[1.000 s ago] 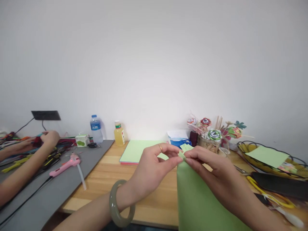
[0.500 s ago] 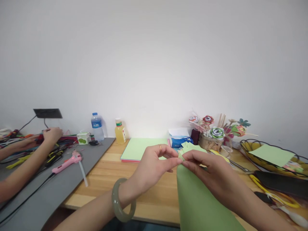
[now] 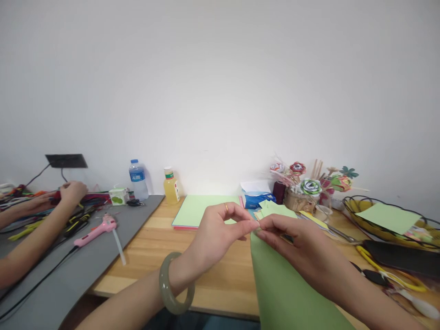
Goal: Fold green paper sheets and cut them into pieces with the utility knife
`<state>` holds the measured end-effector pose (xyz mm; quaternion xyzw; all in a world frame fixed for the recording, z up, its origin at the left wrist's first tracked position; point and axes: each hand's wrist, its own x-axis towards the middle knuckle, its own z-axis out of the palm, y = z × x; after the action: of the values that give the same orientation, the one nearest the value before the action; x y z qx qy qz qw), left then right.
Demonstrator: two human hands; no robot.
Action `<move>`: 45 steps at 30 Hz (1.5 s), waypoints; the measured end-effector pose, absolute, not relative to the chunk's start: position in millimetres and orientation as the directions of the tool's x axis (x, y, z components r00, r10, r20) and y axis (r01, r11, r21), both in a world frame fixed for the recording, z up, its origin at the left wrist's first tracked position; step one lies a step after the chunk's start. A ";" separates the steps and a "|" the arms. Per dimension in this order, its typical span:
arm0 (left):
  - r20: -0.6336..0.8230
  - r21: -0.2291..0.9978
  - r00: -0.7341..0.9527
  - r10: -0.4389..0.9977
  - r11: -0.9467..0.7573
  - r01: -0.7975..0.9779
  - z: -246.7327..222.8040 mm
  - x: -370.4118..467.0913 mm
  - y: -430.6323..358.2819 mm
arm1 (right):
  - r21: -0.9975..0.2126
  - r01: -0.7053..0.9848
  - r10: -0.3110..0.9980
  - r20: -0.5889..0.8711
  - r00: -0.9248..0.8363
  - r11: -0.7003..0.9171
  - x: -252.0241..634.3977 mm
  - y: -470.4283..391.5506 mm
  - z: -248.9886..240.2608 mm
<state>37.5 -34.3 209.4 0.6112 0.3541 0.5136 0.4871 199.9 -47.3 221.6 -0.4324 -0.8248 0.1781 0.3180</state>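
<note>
A large sheet of green paper (image 3: pixel 285 288) hangs down from my fingertips over the table's front edge. With thumb and forefinger pressed together, my left hand (image 3: pixel 218 229) pinches at its top corner; it wears a ring and a jade-coloured bangle (image 3: pixel 167 284). Close against those fingertips, my right hand (image 3: pixel 299 243) is closed on the same corner. The fingertips hide the exact fold or edge between them. Behind my right hand lie light green paper pieces (image 3: pixel 277 209). A stack of coloured paper (image 3: pixel 197 211), light green on top, rests beyond my left hand.
At left a co-worker's hands (image 3: pixel 70 195) work over a grey mat (image 3: pixel 89 266) with a pink glue gun (image 3: pixel 98 230). Bottles (image 3: pixel 171 187) stand by the wall. Paper flowers (image 3: pixel 311 187), a wire basket (image 3: pixel 364 220) and yellow-handled scissors (image 3: pixel 409 285) are at right.
The pinched corner has shifted slightly left, and the strip of paper that showed above the fingertips is now mostly covered. Both hands keep their pinch.
</note>
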 end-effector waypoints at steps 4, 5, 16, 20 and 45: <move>0.258 0.964 0.270 0.928 -0.230 -0.131 206.5 34.4 -31.5 | -0.574 0.602 0.831 0.361 -0.423 0.556 200.4 -45.7 219.3; 0.252 0.965 0.280 0.926 -0.221 -0.138 206.4 33.6 -31.3 | -0.574 0.602 0.832 0.359 -0.423 0.554 200.8 -45.2 218.6; 0.281 0.958 0.263 0.923 -0.286 -0.017 209.9 34.6 -34.8 | -0.582 0.606 0.840 0.351 -0.414 0.542 201.1 -47.8 219.3; 0.250 0.968 0.274 0.929 -0.249 -0.039 208.9 34.2 -33.8 | -0.585 0.604 0.840 0.354 -0.410 0.541 201.4 -48.1 218.5; 0.224 0.975 0.318 0.921 -0.210 -0.078 207.8 31.0 -34.2 | -0.600 0.595 0.842 0.323 -0.432 0.536 202.1 -47.9 213.6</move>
<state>31.0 -34.2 207.8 0.6170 0.3416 0.4735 0.5276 202.1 -47.9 213.6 -0.4371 -0.8216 0.2029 0.3046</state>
